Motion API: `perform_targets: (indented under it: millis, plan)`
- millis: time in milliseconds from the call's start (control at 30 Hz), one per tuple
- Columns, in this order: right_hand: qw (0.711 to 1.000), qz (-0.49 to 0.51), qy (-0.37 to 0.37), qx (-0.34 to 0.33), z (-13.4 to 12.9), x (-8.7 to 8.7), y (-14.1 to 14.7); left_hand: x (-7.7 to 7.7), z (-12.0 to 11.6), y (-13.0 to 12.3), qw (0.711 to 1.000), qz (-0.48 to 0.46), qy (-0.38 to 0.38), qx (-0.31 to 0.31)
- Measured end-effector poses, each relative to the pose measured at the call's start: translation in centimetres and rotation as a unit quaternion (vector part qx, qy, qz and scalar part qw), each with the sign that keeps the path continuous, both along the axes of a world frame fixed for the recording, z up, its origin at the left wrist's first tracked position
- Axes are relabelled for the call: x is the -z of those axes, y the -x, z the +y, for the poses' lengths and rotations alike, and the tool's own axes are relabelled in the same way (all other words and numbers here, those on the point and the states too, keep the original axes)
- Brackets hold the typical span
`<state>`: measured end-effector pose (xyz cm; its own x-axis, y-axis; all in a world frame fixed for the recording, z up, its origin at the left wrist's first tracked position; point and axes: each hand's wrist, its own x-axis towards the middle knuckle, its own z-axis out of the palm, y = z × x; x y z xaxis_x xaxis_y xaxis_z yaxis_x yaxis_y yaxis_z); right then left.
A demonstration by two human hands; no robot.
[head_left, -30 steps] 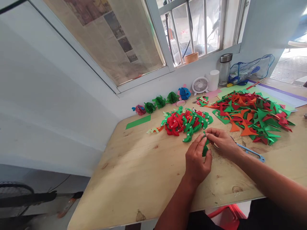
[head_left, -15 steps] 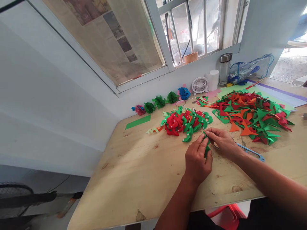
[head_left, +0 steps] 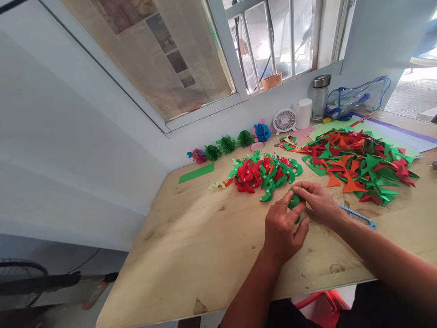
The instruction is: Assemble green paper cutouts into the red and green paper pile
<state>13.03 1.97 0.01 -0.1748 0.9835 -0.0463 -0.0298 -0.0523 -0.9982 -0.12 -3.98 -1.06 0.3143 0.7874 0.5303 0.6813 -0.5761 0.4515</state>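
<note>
Between my two hands is a small green paper cut-out (head_left: 294, 201), partly hidden by the fingers. My left hand (head_left: 284, 225) is closed on its near side, with the thumb lifted a little away. The fingertips of my right hand (head_left: 313, 200) pinch its upper end. Just beyond lies a heap of red and green curved paper pieces (head_left: 251, 173), many with small white squares on them. A light-blue cutter knife (head_left: 358, 216) rests on the table by my right wrist, part of it hidden under the hand.
Paper scraps (head_left: 362, 164) in red, orange and green are piled at the right. Folded paper figures (head_left: 228, 145), a small white fan (head_left: 284, 121), a glass bottle (head_left: 320, 98) and a clear pouch (head_left: 358, 98) line the wall. A green strip (head_left: 196, 173) lies left on the wooden table (head_left: 191, 246).
My left thumb and fingers have shifted slightly to the right and spread a little, so more of the green piece shows. My right hand has hardly moved.
</note>
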Motion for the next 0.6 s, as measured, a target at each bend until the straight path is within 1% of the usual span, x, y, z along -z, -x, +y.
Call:
perform_targets:
  millis: [67,133,233,300,400,500,600]
  plan:
    - [1.0,-0.012,-0.008,0.007,0.0,0.0,-0.1,-0.1,0.0,0.0,0.999,-0.032,0.006,0.007]
    - [0.999,-0.027,-0.023,0.018,0.2,0.2,-0.2,-0.2,0.0,0.1,0.995,-0.093,0.025,0.006]
    - [0.997,-0.053,-0.045,0.037,0.4,0.5,-0.5,-0.4,0.3,0.3,0.974,-0.209,0.08,-0.015]
    - [0.996,-0.064,-0.056,0.04,0.6,0.7,-0.6,-0.4,0.5,0.4,0.952,-0.274,0.133,-0.028]
    - [0.994,-0.07,-0.069,0.038,0.5,0.7,-0.6,-0.3,0.9,0.5,0.908,-0.351,0.227,-0.008]
    - [0.994,-0.072,-0.069,0.037,0.4,0.4,-0.5,-0.3,1.2,0.4,0.863,-0.399,0.31,0.01]
    - [0.995,-0.071,-0.054,0.035,0.3,0.2,-0.4,-0.4,1.2,0.4,0.833,-0.427,0.353,-0.006]
